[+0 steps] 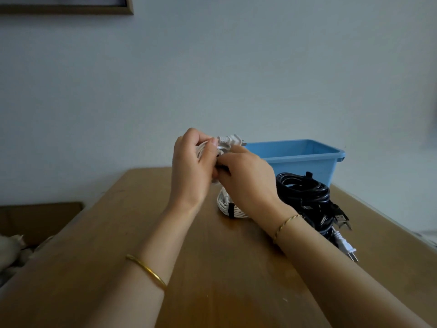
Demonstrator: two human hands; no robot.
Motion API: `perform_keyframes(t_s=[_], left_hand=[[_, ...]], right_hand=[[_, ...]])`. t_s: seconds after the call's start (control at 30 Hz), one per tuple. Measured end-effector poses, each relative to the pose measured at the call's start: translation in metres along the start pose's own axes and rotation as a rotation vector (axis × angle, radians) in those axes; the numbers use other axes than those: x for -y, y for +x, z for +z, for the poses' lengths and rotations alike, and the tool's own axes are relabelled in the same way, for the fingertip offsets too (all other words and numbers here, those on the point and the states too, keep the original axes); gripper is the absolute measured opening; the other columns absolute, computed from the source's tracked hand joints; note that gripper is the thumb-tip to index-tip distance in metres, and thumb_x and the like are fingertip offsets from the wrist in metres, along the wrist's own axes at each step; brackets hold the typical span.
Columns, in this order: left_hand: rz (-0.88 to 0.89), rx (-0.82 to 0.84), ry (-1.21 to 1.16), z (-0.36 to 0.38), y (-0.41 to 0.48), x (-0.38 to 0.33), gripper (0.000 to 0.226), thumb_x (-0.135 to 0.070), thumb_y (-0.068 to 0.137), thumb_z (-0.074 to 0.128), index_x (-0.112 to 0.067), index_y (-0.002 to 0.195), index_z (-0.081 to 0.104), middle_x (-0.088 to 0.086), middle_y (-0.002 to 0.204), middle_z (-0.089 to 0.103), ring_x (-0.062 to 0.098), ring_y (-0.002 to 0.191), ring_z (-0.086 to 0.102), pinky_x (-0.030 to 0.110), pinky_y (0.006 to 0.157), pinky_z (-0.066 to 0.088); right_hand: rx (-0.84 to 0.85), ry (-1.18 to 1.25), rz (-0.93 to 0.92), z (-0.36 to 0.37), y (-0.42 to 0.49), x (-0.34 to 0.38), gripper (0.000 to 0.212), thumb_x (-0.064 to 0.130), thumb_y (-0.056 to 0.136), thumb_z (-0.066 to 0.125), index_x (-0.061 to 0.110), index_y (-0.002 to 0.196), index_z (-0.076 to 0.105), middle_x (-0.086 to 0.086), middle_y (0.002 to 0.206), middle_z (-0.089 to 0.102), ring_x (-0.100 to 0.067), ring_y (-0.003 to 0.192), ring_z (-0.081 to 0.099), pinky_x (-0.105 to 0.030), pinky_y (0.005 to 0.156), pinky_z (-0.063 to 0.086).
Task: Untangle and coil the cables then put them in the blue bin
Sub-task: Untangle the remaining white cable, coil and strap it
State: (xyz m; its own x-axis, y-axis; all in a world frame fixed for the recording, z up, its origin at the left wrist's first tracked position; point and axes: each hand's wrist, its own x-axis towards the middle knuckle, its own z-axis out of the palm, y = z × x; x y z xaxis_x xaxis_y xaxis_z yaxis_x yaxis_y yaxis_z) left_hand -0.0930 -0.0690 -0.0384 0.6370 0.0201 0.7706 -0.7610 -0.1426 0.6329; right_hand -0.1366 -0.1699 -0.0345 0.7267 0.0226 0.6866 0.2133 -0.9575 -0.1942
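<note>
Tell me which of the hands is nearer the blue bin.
Right. The right hand is raised just left of the blue bin; the left hand is farther left, beyond it. Both grip the white cable.

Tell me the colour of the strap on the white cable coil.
The strap is black; the head view shows it best.

On the table point(118, 233), far right: bin point(302, 162). Just before it: cable pile point(305, 190). Left of the pile: strapped coil point(227, 207). Above that, in left hand point(189, 166) and right hand point(248, 178): held cable point(227, 140).
</note>
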Motion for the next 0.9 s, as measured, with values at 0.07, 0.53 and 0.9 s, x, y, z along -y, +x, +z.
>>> perform_keyframes(t_s=[0.07,0.53,0.9], left_hand=[[-0.013,-0.012,-0.002,-0.006,0.003,-0.001,0.021,-0.016,0.096,0.053,-0.021,0.077,0.046,0.009,0.063,0.053,0.01,0.045,0.049,0.027,0.043,0.045],[-0.171,0.033,-0.124,-0.017,0.011,-0.01,0.017,-0.016,0.098,0.052,-0.014,0.081,0.049,0.006,0.064,0.051,0.012,0.043,0.047,0.017,0.039,0.037],[-0.162,0.054,-0.085,-0.013,0.008,-0.011,0.019,-0.016,0.097,0.052,-0.015,0.079,0.048,0.007,0.068,0.052,0.013,0.051,0.049,0.017,0.04,0.039]], right_hand=[[0.03,0.136,-0.04,-0.007,0.002,0.001,0.019,0.017,0.087,0.053,0.024,0.086,0.07,0.009,0.085,0.05,-0.014,0.081,0.054,-0.034,0.064,0.044],[-0.132,-0.076,-0.182,-0.024,0.005,-0.006,0.013,0.01,0.077,0.067,0.018,0.086,0.071,-0.008,0.083,0.048,-0.026,0.066,0.046,-0.022,0.049,0.021],[-0.004,-0.296,-0.142,-0.032,0.003,0.005,0.018,0.019,0.091,0.052,0.027,0.102,0.064,0.001,0.089,0.028,-0.02,0.077,0.033,-0.026,0.048,0.016]])
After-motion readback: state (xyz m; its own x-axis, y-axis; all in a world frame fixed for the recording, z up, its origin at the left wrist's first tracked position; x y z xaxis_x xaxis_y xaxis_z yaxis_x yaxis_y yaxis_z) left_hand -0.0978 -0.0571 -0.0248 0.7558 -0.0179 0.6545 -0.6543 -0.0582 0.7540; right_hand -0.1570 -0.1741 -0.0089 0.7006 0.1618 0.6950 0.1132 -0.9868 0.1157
